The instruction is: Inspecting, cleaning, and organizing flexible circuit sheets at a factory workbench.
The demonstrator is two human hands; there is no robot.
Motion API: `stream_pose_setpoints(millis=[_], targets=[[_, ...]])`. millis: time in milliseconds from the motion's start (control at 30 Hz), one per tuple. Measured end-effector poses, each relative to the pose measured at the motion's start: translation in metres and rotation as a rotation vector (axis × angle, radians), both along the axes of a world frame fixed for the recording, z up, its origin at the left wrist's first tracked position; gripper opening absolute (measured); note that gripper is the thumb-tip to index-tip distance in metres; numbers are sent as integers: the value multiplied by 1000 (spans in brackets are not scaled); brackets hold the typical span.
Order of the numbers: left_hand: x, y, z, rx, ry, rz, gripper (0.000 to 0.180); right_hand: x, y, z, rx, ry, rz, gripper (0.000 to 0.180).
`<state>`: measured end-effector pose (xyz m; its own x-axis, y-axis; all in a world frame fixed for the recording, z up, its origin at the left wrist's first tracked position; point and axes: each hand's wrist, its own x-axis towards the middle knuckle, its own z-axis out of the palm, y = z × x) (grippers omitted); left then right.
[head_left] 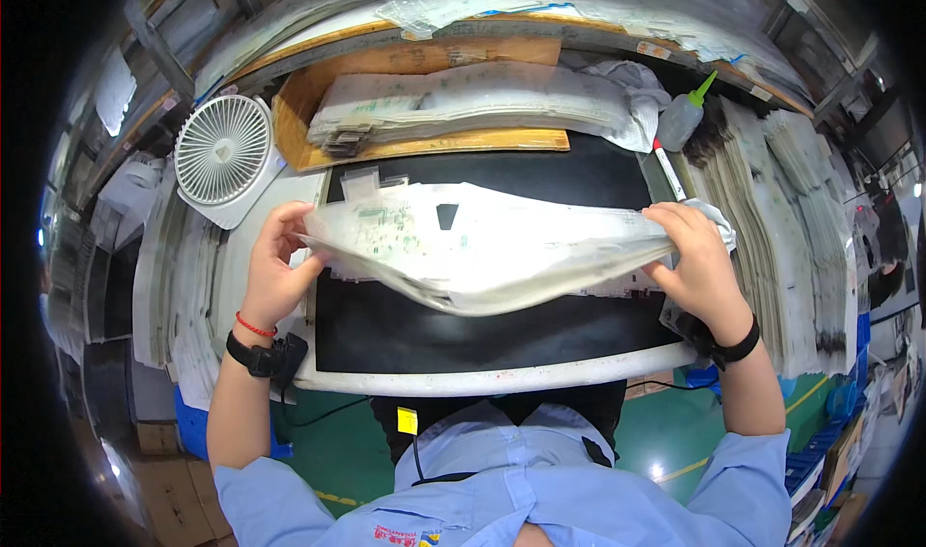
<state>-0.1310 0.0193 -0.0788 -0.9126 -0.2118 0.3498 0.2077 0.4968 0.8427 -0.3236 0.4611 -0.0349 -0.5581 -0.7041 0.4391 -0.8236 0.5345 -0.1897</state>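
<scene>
Evenly, the left hand [287, 250] and right hand [696, 250] each had a closed grip on one end of the bowed translucent sheets [526, 248], over the tabletop's [482, 384] black mat [434, 342].

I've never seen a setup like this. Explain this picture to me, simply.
There is no robot here: a person is working bare-handed. The picture comes from a wide fisheye camera on the person's head, the left one of a pair, looking down. That is why straight edges bend near the rim. Left in the picture is the person's left.

The left hand and right hand grip opposite ends of what looks like a bundle of thin, whitish sheets, its near edge bowed toward the person. Under it is a black mat.

Beyond the mat, a wooden tray holds more sheets. A white fan stands at the left; at the right are a green-tipped bottle, a marker and a tall stack.
</scene>
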Motion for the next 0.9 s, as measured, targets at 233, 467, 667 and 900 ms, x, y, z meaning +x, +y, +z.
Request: stream_pose_setpoints(millis=[233,467,667,900], targets=[[2,10,11,-71,-85,30,43,-4,3,14,2,-389,26,22],[-5,8,0,16,-60,-17,19,-44,2,34,290,-672,95,19],[-5,13,1,162,-112,58,14,-61,-7,40,367,-791,164,30],[-9,9,-4,81,57,-19,20,-67,-10,-17,323,-351,127,60]])
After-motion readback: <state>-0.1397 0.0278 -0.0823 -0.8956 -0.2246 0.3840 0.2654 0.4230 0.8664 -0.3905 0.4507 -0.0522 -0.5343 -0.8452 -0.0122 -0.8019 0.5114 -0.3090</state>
